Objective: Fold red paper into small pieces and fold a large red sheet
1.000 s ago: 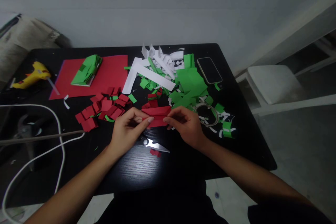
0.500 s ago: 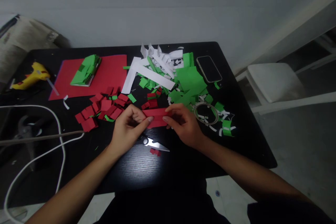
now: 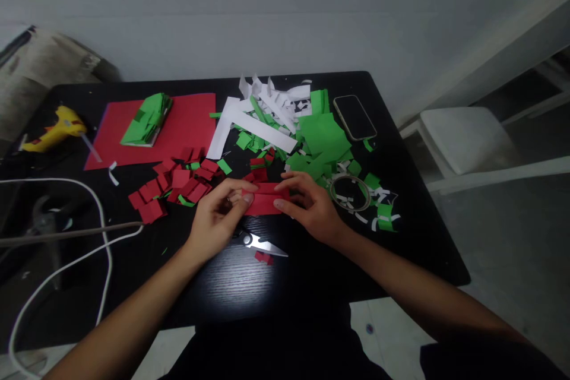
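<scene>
A folded strip of red paper [image 3: 263, 205] is stretched between my two hands above the black table, with a crease running along its length. My left hand [image 3: 218, 209] pinches its left end between thumb and fingers. At the right end, my right hand [image 3: 312, 206] grips it with the thumb below and the fingers above. Just beneath the strip lies a pair of scissors [image 3: 265, 246], blades pointing right, handles partly hidden by my left hand. Small red scraps [image 3: 264, 258] rest by the blades. A pile of folded red paper pieces [image 3: 178, 181] sits left of my left hand.
Green sheets [image 3: 323, 136], white paper strips [image 3: 262, 130] and a tape ring [image 3: 350, 193] lie beyond my hands. A phone [image 3: 355, 117] is at the back right. On the left are a yellow glue gun [image 3: 57, 130], a red sheet [image 3: 187, 124], pliers [image 3: 47, 225] and a white cable [image 3: 104, 237].
The red strip has tilted so that more of its lower flap and the crease show. My right fingers have lifted and spread slightly; both hands stay in nearly the same place.
</scene>
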Demonstrator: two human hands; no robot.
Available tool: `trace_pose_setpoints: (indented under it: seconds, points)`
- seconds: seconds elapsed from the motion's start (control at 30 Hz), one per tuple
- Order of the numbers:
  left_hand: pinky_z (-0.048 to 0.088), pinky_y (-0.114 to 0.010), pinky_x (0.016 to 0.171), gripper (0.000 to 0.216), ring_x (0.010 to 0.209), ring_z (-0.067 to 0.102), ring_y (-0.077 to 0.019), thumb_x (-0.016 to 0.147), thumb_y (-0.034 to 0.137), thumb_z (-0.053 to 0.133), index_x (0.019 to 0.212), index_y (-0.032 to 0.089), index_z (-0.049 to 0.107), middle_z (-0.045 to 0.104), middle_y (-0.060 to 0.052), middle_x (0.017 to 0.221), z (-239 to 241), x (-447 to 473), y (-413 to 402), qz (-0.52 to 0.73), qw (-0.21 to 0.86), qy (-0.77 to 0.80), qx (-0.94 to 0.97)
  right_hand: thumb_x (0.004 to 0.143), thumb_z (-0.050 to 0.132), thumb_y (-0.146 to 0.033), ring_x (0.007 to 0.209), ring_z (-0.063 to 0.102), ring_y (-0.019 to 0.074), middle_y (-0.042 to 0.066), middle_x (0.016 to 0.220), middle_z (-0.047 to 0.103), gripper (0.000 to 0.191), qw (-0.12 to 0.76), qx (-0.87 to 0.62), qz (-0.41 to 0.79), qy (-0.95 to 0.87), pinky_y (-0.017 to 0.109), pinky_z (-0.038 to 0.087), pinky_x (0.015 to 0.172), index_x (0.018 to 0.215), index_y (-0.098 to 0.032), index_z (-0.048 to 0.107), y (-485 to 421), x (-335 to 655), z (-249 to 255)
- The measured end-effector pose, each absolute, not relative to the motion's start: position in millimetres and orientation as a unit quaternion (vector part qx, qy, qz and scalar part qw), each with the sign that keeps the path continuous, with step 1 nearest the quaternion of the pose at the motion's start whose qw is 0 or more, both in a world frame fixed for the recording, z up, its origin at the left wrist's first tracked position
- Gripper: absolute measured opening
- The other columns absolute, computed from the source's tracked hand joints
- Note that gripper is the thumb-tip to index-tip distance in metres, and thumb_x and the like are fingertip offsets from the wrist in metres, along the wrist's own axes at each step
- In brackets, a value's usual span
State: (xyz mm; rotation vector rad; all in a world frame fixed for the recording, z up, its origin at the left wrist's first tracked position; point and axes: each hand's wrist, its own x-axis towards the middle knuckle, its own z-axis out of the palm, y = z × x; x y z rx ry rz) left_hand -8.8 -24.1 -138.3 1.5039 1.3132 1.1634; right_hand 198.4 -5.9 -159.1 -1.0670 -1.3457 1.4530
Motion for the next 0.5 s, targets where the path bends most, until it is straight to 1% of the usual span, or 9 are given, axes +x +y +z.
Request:
trace_pose_setpoints:
  seconds: [0.03, 0.07, 0.13, 0.2, 0.33, 0.4, 0.5]
  points:
    - [0.045, -0.024, 0.057, 0.014, 0.064, 0.058, -0.0124, 0.090, 0.032, 0.068, 0.095, 0.020, 0.073, 0.070, -0.002, 0.081, -137.7, -9.1, -24.1, 0.457, 0.401, 0.522, 0.598, 0.076, 0.084, -0.034, 0.114, 0.064, 0.0205, 0.007, 0.130, 0.062, 0.026, 0.430, -0.422, 0.593, -0.534, 0.030, 0.057, 0.088, 0.097, -0.024, 0.073, -5.7, 198.6, -158.8]
    - [0.044, -0.024, 0.055, 0.014, 0.062, 0.057, -0.0122, 0.091, 0.032, 0.068, 0.095, 0.020, 0.073, 0.070, -0.002, 0.080, -137.3, -9.4, -24.1, 0.454, 0.400, 0.523, 0.600, 0.076, 0.085, -0.035, 0.113, 0.065, 0.0204, 0.007, 0.126, 0.065, 0.026, 0.427, -0.413, 0.608, -0.526, 0.032, 0.056, 0.091, 0.096, -0.024, 0.073, -5.5, 198.6, -158.4]
    - [0.043, -0.024, 0.054, 0.015, 0.061, 0.056, -0.0122, 0.091, 0.032, 0.067, 0.096, 0.020, 0.073, 0.069, -0.001, 0.077, -137.1, -10.0, -24.2, 0.448, 0.406, 0.518, 0.604, 0.074, 0.086, -0.035, 0.102, 0.069, 0.0194, 0.005, 0.108, 0.073, 0.028, 0.419, -0.398, 0.636, -0.510, 0.034, 0.057, 0.093, 0.096, -0.023, 0.073, -5.1, 198.4, -158.1]
    - [0.044, -0.023, 0.055, 0.014, 0.062, 0.058, -0.0128, 0.090, 0.032, 0.069, 0.098, 0.021, 0.073, 0.069, 0.000, 0.077, -137.6, -10.6, -24.1, 0.442, 0.418, 0.507, 0.611, 0.071, 0.088, -0.033, 0.094, 0.071, 0.0186, 0.003, 0.097, 0.076, 0.029, 0.419, -0.398, 0.648, -0.496, 0.034, 0.058, 0.090, 0.094, -0.022, 0.074, -4.9, 198.1, -158.5]
    - [0.048, -0.023, 0.060, 0.016, 0.068, 0.061, -0.0135, 0.086, 0.031, 0.074, 0.097, 0.020, 0.071, 0.071, -0.001, 0.084, -140.0, -10.6, -22.9, 0.426, 0.419, 0.496, 0.630, 0.067, 0.091, -0.030, 0.093, 0.074, 0.0190, 0.002, 0.095, 0.079, 0.028, 0.435, -0.406, 0.649, -0.475, 0.035, 0.060, 0.091, 0.089, -0.022, 0.076, -4.7, 197.4, -160.6]
    - [0.048, -0.024, 0.063, 0.013, 0.069, 0.061, -0.0136, 0.087, 0.031, 0.073, 0.092, 0.020, 0.070, 0.070, -0.002, 0.083, -141.3, -10.5, -22.1, 0.421, 0.399, 0.500, 0.643, 0.066, 0.091, -0.030, 0.092, 0.075, 0.0194, 0.002, 0.094, 0.079, 0.027, 0.439, -0.410, 0.646, -0.471, 0.036, 0.060, 0.092, 0.088, -0.022, 0.077, -5.1, 197.0, -161.6]
    - [0.047, -0.024, 0.063, 0.014, 0.068, 0.059, -0.0134, 0.089, 0.032, 0.070, 0.086, 0.019, 0.069, 0.068, -0.001, 0.079, -142.7, -10.9, -21.9, 0.412, 0.366, 0.512, 0.658, 0.064, 0.092, -0.030, 0.090, 0.075, 0.0194, 0.002, 0.093, 0.080, 0.030, 0.437, -0.417, 0.648, -0.465, 0.035, 0.062, 0.089, 0.088, -0.022, 0.077, -6.7, 196.1, -162.7]
